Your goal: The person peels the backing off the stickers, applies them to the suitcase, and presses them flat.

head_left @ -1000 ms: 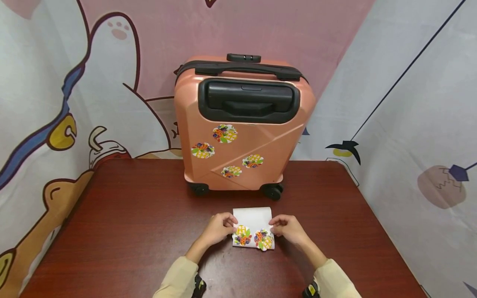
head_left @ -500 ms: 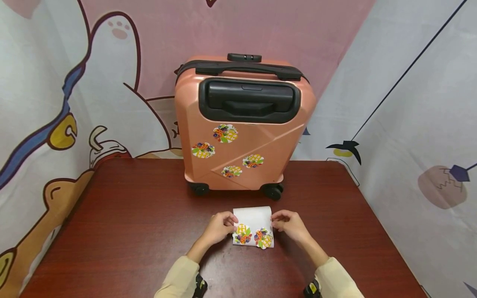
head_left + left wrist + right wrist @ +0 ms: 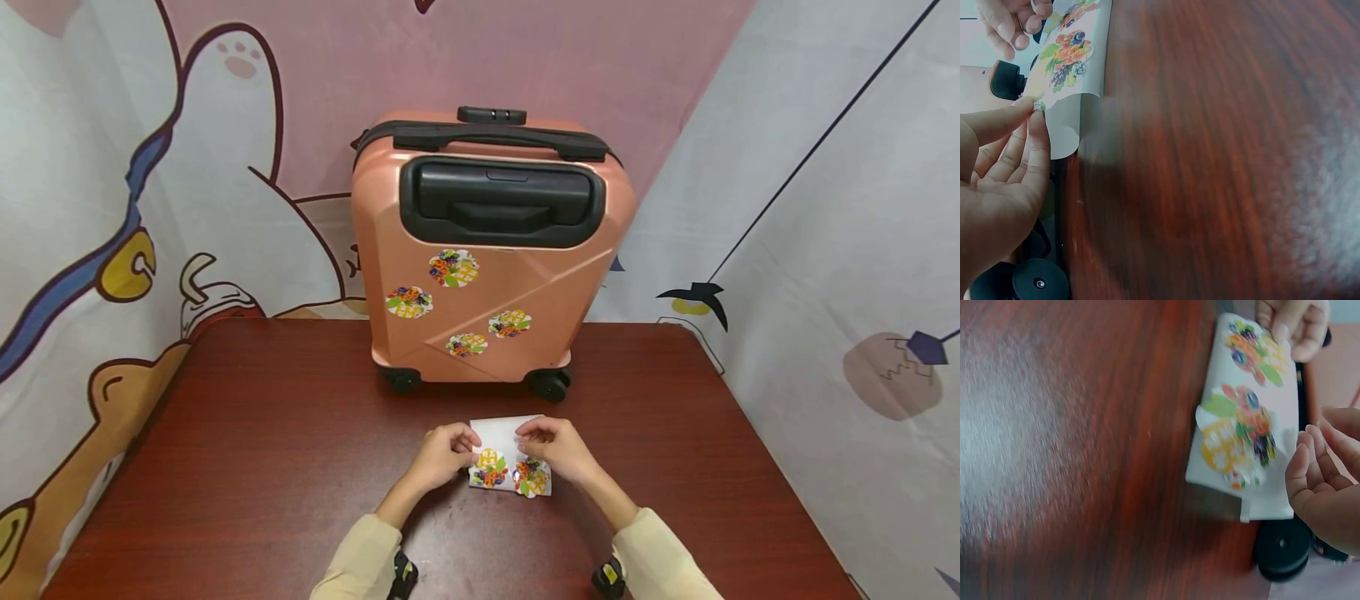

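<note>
My left hand (image 3: 441,458) pinches the left edge of a curled white sticker sheet (image 3: 493,428) between thumb and fingers. Two round fruit stickers sit on it: a left sticker (image 3: 490,469) beside my left fingertips and a right sticker (image 3: 532,478) whose lower edge juts past the paper. Over the sheet's right half is my right hand (image 3: 561,450), its fingers loosely bent and nothing between them. In the right wrist view the fingertips (image 3: 1310,432) are close to the paper's edge. The sheet's underside (image 3: 1063,128) curls beneath in the left wrist view.
An orange suitcase (image 3: 555,292) stands upright behind the sheet, with several matching fruit stickers (image 3: 453,268) on its front and black wheels (image 3: 551,385) on the table (image 3: 262,433). A cartoon-printed cloth (image 3: 600,58) hangs behind and at both sides.
My right hand has left the sheet's right edge and moved left over its upper right part. The left hand keeps its grip, and the sheet's lower edge has lifted slightly.
</note>
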A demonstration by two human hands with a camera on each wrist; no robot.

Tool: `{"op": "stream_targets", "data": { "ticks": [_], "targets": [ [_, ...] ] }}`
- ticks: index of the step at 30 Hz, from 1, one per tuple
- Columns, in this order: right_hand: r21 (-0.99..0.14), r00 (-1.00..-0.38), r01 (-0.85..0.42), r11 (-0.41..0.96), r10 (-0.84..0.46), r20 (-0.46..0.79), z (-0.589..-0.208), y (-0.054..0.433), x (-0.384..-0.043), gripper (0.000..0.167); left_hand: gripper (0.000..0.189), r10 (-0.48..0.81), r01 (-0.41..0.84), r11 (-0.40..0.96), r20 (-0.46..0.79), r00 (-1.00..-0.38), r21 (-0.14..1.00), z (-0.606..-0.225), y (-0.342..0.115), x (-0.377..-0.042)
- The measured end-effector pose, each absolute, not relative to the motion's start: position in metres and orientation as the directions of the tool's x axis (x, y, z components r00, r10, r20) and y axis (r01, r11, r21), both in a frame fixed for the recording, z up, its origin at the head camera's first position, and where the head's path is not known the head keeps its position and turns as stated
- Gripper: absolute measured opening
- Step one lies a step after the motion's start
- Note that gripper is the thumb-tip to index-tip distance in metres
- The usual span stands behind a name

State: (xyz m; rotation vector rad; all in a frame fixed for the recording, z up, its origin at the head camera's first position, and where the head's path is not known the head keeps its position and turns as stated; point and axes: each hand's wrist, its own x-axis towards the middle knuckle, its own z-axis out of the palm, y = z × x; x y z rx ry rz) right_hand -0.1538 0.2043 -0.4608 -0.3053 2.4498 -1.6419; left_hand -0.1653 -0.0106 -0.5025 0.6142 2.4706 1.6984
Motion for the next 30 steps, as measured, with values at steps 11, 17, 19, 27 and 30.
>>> {"op": "stream_targets", "data": {
  "ticks": [11,17,19,27,30],
  "targets": [
    [-0.876,-0.949,-0.166,0.453,-0.314,0.017,-0.474,0.184,-0.153,0.011,0.013,0.386,0.293,0.301,0.165,-0.907,0.907,-0.503,-0.01,-0.165],
    [-0.842,-0.96,-0.17,0.512,-0.281,0.023,-0.478,0.178,-0.153,0.01,0.012,0.392,0.289,0.302,0.158,-0.907,0.908,-0.503,-0.011,-0.165],
    [-0.831,-0.959,-0.179,0.526,-0.282,0.028,-0.479,0.177,-0.153,0.01,0.012,0.39,0.288,0.307,0.156,-0.907,0.907,-0.503,-0.011,-0.165],
    [-0.819,-0.952,-0.208,0.535,-0.304,0.043,-0.482,0.176,-0.153,0.007,0.011,0.385,0.272,0.313,0.14,-0.912,0.91,-0.503,-0.009,-0.164],
    [-0.825,-0.952,-0.193,0.531,-0.304,0.028,-0.483,0.176,-0.153,0.007,0.011,0.382,0.265,0.315,0.134,-0.914,0.911,-0.503,-0.008,-0.164]
  ]
}}
